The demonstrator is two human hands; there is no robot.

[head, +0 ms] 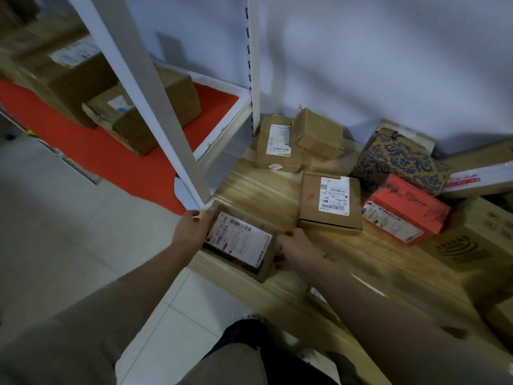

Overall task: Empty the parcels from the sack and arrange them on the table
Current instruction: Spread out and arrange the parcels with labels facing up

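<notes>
A flat brown parcel (pixel 241 243) with a large white shipping label lies at the near left corner of the wooden table (pixel 258 193). My left hand (pixel 191 227) grips its left end and my right hand (pixel 295 252) grips its right end. Beyond it on the table lie a brown box with a white label (pixel 330 202), a red box (pixel 405 211), a blue-patterned box (pixel 399 159) and two small brown boxes (pixel 279 143) against the wall. The sack is not in view.
A white metal shelf post (pixel 155 104) rises just left of the table. The rack's red shelf (pixel 91 145) holds several brown cartons (pixel 144 112). More cartons (pixel 483 234) crowd the table's right side. Pale tiled floor (pixel 69 223) lies at the left.
</notes>
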